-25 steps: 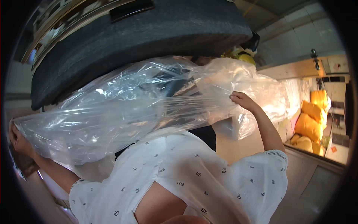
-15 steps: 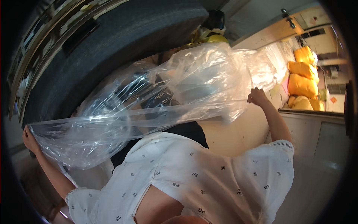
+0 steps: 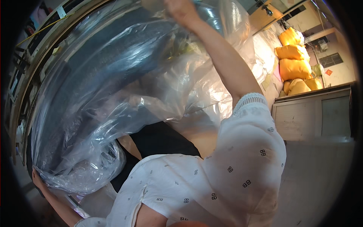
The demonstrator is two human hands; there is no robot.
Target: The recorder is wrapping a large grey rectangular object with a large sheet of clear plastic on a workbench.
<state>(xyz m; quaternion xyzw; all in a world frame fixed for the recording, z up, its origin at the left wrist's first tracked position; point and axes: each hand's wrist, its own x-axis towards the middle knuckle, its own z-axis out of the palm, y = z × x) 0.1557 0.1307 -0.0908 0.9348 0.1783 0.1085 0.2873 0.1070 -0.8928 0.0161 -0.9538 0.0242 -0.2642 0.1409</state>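
A large, clear plastic sheet (image 3: 102, 113) is spread in wrinkled folds across the thick, dark padded roll (image 3: 117, 41), which shows through it. At the far left, my left hand (image 3: 38, 181) pinches the sheet's edge low down, beside the roll's near end. My right arm reaches far forward, and my right hand (image 3: 181, 12) is high at the top of the view, closed on the sheet's other part; its fingers are partly blurred. A bunched fold of plastic (image 3: 90, 174) hangs close to my left hand, in front of my dark-trousered legs.
Several yellow-orange sacks (image 3: 295, 70) are stacked at the right. Below them stands a pale cabinet (image 3: 302, 119). Metal rails (image 3: 28, 98) curve along the far left behind the roll. A wooden beam with a dark fitting (image 3: 267, 10) is at the upper right.
My right hand has swung forward and up from the right, carrying the plastic over the dark roll. My left hand, still gripping the edge, has moved lower in view.
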